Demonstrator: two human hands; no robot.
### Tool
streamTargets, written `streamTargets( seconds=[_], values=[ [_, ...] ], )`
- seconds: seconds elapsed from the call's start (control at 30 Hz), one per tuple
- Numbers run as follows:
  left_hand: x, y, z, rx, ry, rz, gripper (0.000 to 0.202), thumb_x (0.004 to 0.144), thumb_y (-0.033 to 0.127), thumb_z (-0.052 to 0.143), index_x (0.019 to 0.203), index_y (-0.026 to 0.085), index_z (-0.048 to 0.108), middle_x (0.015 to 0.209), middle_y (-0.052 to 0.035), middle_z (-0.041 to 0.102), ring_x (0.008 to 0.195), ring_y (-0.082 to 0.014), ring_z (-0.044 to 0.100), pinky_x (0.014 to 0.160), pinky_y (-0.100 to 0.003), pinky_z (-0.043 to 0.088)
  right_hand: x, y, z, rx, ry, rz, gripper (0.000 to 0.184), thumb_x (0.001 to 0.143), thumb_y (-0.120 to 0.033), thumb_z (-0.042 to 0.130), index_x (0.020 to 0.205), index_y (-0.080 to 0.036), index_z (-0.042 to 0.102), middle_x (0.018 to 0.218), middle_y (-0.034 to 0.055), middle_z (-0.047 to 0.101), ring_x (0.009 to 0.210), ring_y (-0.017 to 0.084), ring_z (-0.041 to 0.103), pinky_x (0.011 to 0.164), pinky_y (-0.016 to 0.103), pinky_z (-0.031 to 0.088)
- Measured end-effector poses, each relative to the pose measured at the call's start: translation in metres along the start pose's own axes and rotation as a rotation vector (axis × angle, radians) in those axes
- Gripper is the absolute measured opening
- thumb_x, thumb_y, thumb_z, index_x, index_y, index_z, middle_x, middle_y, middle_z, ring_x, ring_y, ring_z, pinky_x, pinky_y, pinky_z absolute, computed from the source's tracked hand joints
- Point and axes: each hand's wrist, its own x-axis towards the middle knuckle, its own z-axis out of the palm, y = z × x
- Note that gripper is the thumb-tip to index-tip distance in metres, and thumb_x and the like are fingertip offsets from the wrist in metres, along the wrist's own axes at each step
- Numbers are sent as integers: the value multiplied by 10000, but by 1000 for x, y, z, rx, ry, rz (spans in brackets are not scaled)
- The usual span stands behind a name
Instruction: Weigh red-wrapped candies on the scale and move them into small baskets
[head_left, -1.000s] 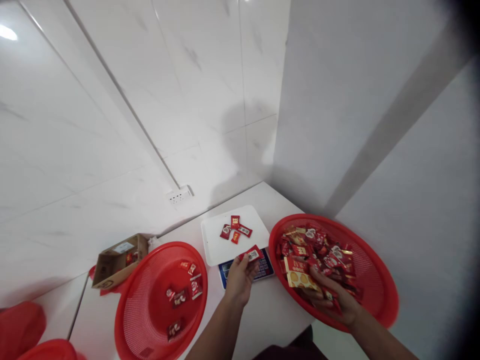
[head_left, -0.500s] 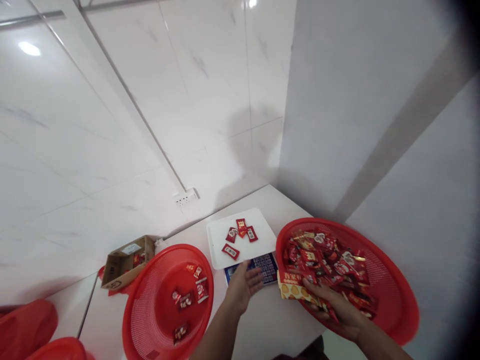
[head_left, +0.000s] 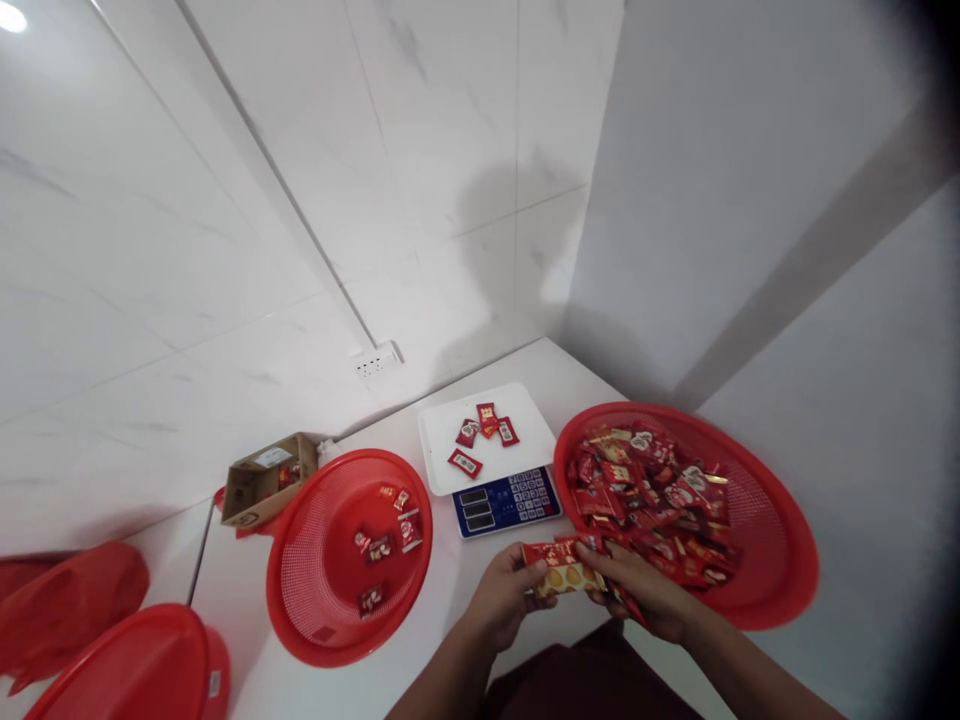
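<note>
Between my two hands is a red and yellow snack packet (head_left: 562, 572) with round golden biscuits printed on it. My left hand (head_left: 504, 592) pinches its left end, thumb on top. My right hand (head_left: 646, 588) grips its right end along with other red packets, partly hidden under the fingers. Just beyond my right hand, a red plastic basket (head_left: 780, 530) holds a heap of small red-wrapped snacks (head_left: 660, 490). Ahead of my hands is a scale with a white tray (head_left: 442, 430) and a blue keypad panel (head_left: 506, 502); several small red packets (head_left: 465, 462) lie on the tray.
To the left stands another red basket (head_left: 300, 590) with several wrapped candies inside. Behind it is an open cardboard box (head_left: 251, 490). More red basket rims (head_left: 202, 640) and a red bag (head_left: 90, 600) fill the lower left. A wall socket (head_left: 377, 360) sits above the table.
My left hand has moved from beside the scale keypad down to the packet and now grips its left end. My right hand has drawn the packets back from the basket toward me.
</note>
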Motion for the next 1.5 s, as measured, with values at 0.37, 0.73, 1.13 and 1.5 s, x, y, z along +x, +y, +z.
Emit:
streamTargets(
  seconds=[0.37, 0.73, 1.13, 1.5],
  values=[
    [-11, 5, -30, -72, 155, -22, 331, 581, 313, 727, 828, 160, 569, 808, -47, 646, 704, -133, 576, 641, -254, 401, 27, -2, 10, 8, 98, -42, 315, 702, -450, 653, 822, -187, 528, 637, -30, 552, 414, 21, 428, 302, 92, 255],
    [-43, -6, -72, -132, 298, -7, 309, 607, 299, 702, 850, 175, 554, 792, -23, 653, 681, -104, 572, 630, -217, 389, 123, -81, 78, -78, 194, -163, 271, 655, -316, 717, 774, -186, 512, 478, -89, 459, 357, 29, 366, 317, 136, 258],
    [-54, -5, -97, -315, 283, 2, 194, 628, 205, 600, 805, 192, 522, 780, -12, 648, 701, -121, 571, 642, -234, 380, 79, -9, 59, 73, 171, 53, 224, 737, -332, 647, 818, -193, 492, 591, -47, 529, 393, 27, 447, 316, 100, 297],
    [-46, 6, -97, -461, 144, 128, 120, 466, 71, 446, 540, 167, 444, 543, 31, 422, 507, -80, 397, 507, -215, 328, 41, 46, 62, 324, 258, 145, 185, 782, -289, 590, 923, -207, 504, 617, -38, 509, 391, 15, 435, 298, 79, 281]
  ],
)
